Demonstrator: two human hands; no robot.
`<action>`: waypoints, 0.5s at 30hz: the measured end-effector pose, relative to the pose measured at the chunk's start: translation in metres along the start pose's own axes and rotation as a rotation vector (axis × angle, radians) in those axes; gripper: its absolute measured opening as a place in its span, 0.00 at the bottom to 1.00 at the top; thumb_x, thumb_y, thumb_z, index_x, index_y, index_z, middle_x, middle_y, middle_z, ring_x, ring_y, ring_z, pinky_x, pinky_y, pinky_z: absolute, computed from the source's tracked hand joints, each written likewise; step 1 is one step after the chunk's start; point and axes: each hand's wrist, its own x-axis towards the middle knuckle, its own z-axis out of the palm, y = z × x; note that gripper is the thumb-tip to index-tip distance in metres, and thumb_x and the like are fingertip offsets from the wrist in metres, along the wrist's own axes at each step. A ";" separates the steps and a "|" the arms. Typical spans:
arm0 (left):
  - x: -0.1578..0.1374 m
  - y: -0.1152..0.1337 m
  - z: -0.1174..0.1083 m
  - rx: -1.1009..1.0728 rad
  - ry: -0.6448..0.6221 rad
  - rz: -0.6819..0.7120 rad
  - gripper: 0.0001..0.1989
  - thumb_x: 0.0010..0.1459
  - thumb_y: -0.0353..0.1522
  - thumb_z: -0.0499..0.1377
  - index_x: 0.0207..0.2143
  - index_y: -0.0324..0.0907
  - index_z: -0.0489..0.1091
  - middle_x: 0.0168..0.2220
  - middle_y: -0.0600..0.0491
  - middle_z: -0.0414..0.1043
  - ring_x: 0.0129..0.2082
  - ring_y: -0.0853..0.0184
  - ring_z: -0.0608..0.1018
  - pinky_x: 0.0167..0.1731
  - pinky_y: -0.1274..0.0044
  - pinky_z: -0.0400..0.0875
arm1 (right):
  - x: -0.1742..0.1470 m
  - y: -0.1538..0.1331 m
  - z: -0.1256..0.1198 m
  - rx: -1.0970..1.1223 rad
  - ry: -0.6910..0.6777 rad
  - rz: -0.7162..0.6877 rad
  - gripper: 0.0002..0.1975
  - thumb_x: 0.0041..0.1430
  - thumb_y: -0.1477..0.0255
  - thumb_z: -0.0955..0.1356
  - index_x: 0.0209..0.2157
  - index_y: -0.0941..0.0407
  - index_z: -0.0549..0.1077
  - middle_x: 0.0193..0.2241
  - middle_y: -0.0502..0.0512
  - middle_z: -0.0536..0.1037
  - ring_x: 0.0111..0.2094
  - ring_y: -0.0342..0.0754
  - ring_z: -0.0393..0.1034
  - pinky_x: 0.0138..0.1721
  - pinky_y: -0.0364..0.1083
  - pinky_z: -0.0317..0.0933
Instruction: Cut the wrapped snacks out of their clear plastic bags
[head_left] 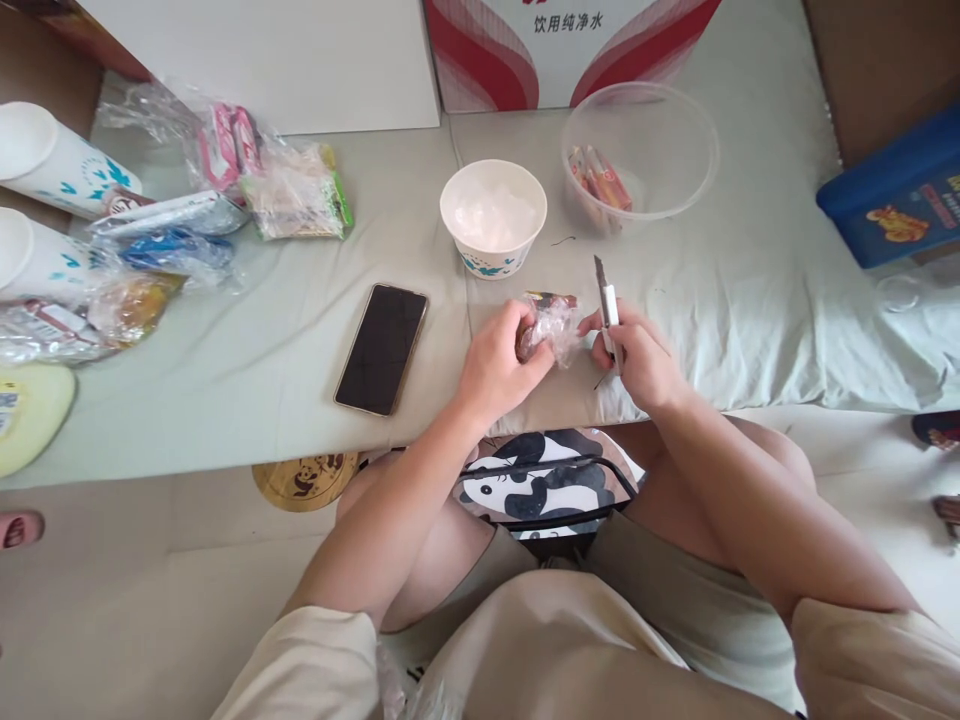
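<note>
My left hand [504,362] is closed around a small item in crinkled clear plastic wrap [553,330]; a dark reddish printed edge shows at its top, and most of its contents are hidden. Just to the right, my right hand [637,355] grips a white utility knife [609,315] with its blade out, pointing up and away from me. A white paper bowl [493,250] with a blue leaf print stands beyond my left hand, with crumpled clear plastic inside. Farther right, a clear round plastic tub [675,190] holds several red and orange wrapped sticks [600,178].
A black-screened phone [381,350] lies left of my hands on the pale green cloth [277,400]. Packaged snacks [300,195] and paper cups [71,155] crowd the left side. A white and red carton [574,60] stands behind; a blue package [900,190] is at right.
</note>
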 end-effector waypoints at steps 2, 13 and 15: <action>-0.004 0.000 0.002 -0.001 -0.031 0.009 0.13 0.57 0.30 0.64 0.38 0.46 0.60 0.31 0.59 0.68 0.29 0.71 0.71 0.34 0.76 0.67 | 0.001 -0.002 0.003 -0.041 0.006 -0.009 0.11 0.62 0.60 0.64 0.32 0.52 0.70 0.19 0.47 0.65 0.24 0.46 0.59 0.28 0.47 0.55; -0.003 -0.023 0.010 -0.493 -0.097 -0.080 0.40 0.53 0.28 0.67 0.63 0.52 0.50 0.57 0.47 0.67 0.41 0.67 0.80 0.38 0.73 0.79 | -0.001 -0.007 0.007 -0.017 0.041 0.004 0.10 0.51 0.66 0.71 0.33 0.55 0.71 0.21 0.44 0.67 0.23 0.41 0.59 0.26 0.44 0.52; -0.001 -0.024 0.008 -0.559 -0.140 -0.096 0.39 0.54 0.32 0.68 0.63 0.53 0.52 0.57 0.48 0.69 0.43 0.65 0.80 0.41 0.71 0.79 | -0.001 -0.002 0.007 0.070 0.033 -0.003 0.11 0.52 0.65 0.72 0.35 0.55 0.71 0.19 0.43 0.66 0.21 0.40 0.59 0.25 0.44 0.51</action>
